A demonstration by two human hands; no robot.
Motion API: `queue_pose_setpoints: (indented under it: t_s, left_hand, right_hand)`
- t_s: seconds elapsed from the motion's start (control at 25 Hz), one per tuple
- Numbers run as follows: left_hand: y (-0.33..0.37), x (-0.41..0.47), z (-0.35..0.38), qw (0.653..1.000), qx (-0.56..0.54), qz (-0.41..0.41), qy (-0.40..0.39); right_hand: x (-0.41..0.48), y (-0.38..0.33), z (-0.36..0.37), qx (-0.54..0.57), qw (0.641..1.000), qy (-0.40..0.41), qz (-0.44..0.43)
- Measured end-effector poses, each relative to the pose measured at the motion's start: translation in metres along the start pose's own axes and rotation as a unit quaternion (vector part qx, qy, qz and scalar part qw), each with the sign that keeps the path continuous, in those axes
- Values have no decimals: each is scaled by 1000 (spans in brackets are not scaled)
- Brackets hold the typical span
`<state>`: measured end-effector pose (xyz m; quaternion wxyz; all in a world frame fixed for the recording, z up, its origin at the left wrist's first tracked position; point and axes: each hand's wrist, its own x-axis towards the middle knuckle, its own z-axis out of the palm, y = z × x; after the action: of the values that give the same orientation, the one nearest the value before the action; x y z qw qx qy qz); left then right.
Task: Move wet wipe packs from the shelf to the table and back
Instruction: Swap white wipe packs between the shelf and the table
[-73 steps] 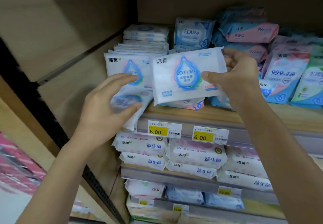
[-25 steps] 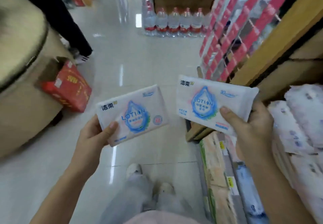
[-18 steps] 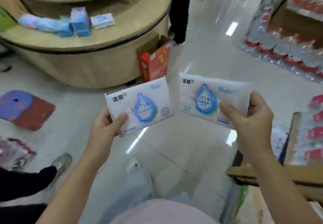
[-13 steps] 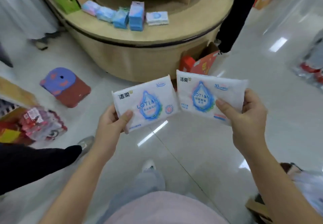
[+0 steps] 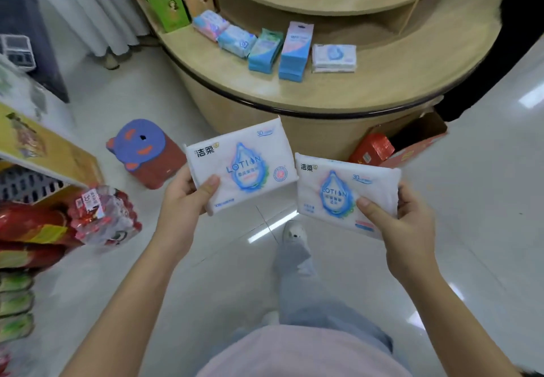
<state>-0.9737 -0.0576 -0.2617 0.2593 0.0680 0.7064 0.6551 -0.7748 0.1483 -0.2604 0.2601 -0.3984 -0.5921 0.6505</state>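
The left hand (image 5: 182, 203), at centre frame, has its grip closed on a white plastic wet wipe pack with a blue drop print (image 5: 244, 164), thumb on its face. The right hand (image 5: 409, 229), at centre right, grips a second white pack of the same print (image 5: 332, 191) the same way. Both packs are held above the pale glossy floor (image 5: 485, 200), corners close together, below the round light-wood surface (image 5: 382, 88) in the upper frame, where a row of blue, pink and white packs (image 5: 294, 50) sits.

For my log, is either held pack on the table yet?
No; left hand grips the left pack, right hand the right pack, short of the table.
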Motion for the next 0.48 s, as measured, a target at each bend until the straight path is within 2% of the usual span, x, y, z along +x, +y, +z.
queue_pose_setpoints:
  t_s: [0.16,0.48]
  left_hand:
    - [22,86,30,1000,-10,-15,11]
    - [49,227,88,998,2,-59,-9]
  right_hand:
    - [101,-13,21,-11,1000,-3,17]
    - [302,-75,59,-14,1000,3,-17]
